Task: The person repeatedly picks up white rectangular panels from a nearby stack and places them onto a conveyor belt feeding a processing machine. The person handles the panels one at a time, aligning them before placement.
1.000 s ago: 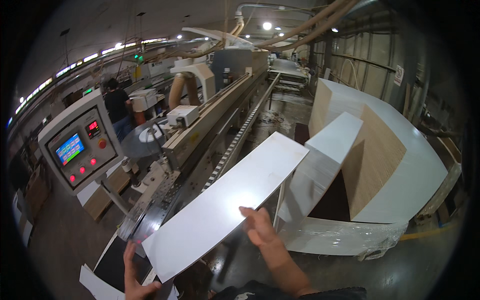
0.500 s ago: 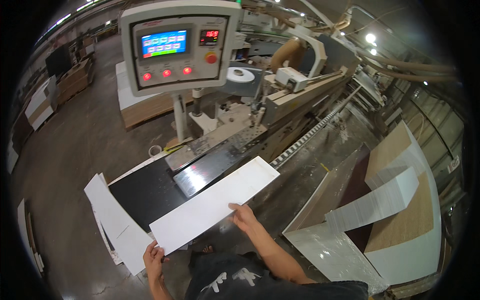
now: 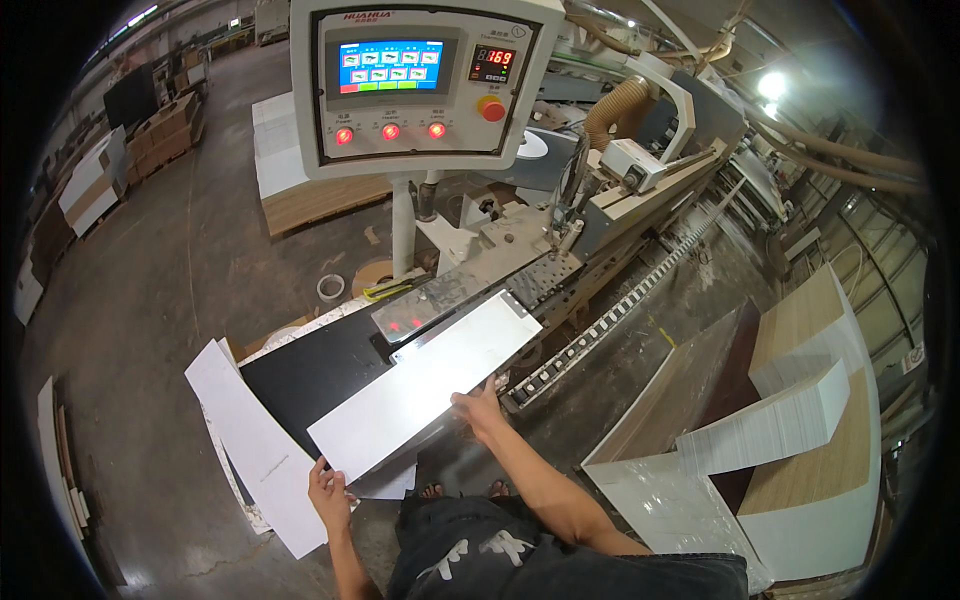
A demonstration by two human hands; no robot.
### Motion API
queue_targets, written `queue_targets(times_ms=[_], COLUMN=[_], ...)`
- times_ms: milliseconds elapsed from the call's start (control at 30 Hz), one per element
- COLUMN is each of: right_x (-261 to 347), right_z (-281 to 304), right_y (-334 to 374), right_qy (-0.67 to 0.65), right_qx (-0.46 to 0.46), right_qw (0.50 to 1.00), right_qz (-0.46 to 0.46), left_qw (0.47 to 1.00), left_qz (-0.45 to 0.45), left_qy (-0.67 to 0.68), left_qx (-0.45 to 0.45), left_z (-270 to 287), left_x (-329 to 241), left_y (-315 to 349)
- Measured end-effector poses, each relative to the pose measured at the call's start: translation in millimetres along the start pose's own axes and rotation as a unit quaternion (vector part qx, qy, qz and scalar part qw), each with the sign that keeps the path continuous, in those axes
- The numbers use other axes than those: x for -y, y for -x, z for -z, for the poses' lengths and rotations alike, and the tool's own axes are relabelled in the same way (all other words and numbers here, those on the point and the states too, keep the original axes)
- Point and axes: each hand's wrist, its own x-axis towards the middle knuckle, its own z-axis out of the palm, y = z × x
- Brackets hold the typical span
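Note:
A long white board [image 3: 420, 385] lies tilted across the front of the machine, its far end over the metal infeed plate [image 3: 440, 305]. My left hand [image 3: 330, 492] grips its near left corner, fingers closed around the edge. Farther along the near long edge, my right hand [image 3: 480, 410] is closed on the board with the thumb on top; its other fingers are mostly hidden underneath. Behind and left of the board is the machine's black table surface [image 3: 315, 365].
A control panel [image 3: 420, 90] with a lit screen stands above the machine. White boards [image 3: 265, 450] lie at the table's left end. To the right, a stack of white strips [image 3: 765, 425] rests on larger panels [image 3: 800, 525]. A toothed rail [image 3: 590, 345] runs away along the machine.
The white board has moved forward onto the metal plate, covering more of it, with both hands still holding it. The whole view has shifted, so the machine appears farther right and down.

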Motion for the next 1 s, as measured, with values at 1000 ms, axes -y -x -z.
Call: queue_targets(times_ms=[1000], right_x=[75], right_z=[94], right_y=[-97], right_qy=[0.527], right_qx=[-0.041], right_qw=[0.813], right_qz=[0.245], left_qw=[0.984], left_qz=[-0.108], left_qy=[-0.137], left_qx=[-0.031], left_z=[-152], left_x=[-11], left_y=[-19])
